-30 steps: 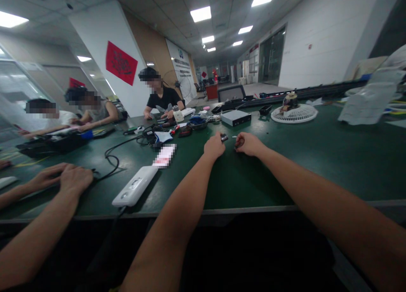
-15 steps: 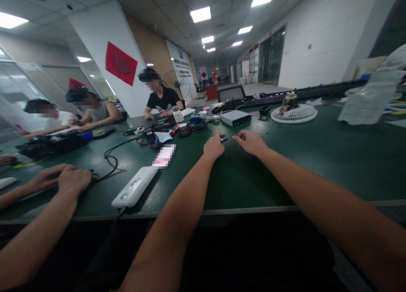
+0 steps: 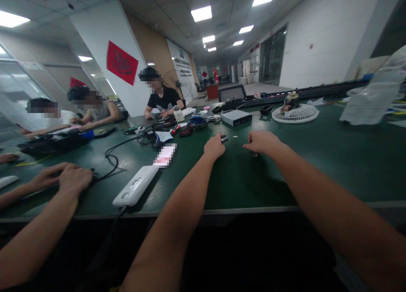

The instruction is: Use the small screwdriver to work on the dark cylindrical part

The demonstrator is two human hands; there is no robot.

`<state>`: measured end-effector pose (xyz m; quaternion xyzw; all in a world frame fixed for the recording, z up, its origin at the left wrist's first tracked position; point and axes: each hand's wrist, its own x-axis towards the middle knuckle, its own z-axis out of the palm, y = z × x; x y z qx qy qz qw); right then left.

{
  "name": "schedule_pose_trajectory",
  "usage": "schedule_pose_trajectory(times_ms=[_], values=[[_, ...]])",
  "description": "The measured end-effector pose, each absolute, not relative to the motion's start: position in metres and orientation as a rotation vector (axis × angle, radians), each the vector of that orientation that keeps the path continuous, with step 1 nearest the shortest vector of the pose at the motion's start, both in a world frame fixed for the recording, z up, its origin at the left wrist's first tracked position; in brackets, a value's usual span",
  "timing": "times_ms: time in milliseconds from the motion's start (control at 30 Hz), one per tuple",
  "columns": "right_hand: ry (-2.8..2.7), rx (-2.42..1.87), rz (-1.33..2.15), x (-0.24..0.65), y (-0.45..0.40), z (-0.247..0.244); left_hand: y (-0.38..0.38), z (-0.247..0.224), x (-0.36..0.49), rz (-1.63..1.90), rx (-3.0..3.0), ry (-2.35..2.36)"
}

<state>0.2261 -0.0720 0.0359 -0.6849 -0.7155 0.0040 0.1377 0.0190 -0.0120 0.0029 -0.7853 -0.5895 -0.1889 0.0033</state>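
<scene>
My left hand [image 3: 214, 146] is closed round a small metal cylinder [image 3: 224, 139], whose shiny end sticks out on the right past the thumb. To the right, a little above the green table, my right hand [image 3: 261, 142] has its fingers curled and pressed together; what they hold, if anything, is hidden. Just beneath those fingers a small round metal part [image 3: 254, 155] shows, and I cannot tell if they touch it. A tiny white bit [image 3: 235, 136] lies on the table between my two hands.
Beyond my hands sit a grey metal box [image 3: 236, 117] and a white fan grille with a motor [image 3: 294, 112]. A white power strip [image 3: 136, 185] lies to the left near cables [image 3: 111, 154]. A neighbour's hands [image 3: 71, 177] work at far left. Several people sit around.
My right hand has moved right, away from my left hand, and turned palm down. The white bit and the round metal part beneath it now show. My left hand keeps its hold.
</scene>
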Motion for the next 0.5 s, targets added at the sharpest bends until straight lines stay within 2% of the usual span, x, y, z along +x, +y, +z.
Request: schedule_pose_trajectory(times_ms=[233, 400, 500], values=[[-2.200, -1.953, 0.378, 0.231, -0.075, 0.040, -0.011, 0.003, 0.018, -0.552, -2.468, -1.861], [-2.130, -1.662, 0.524, 0.223, -0.062, 0.025, -0.009, 0.003, 0.019, -0.567, -2.474, -1.841], [-1.938, -1.468, 0.492, 0.217, -0.052, 0.013, -0.009, 0.002, 0.020, -0.621, -2.540, -1.781]])
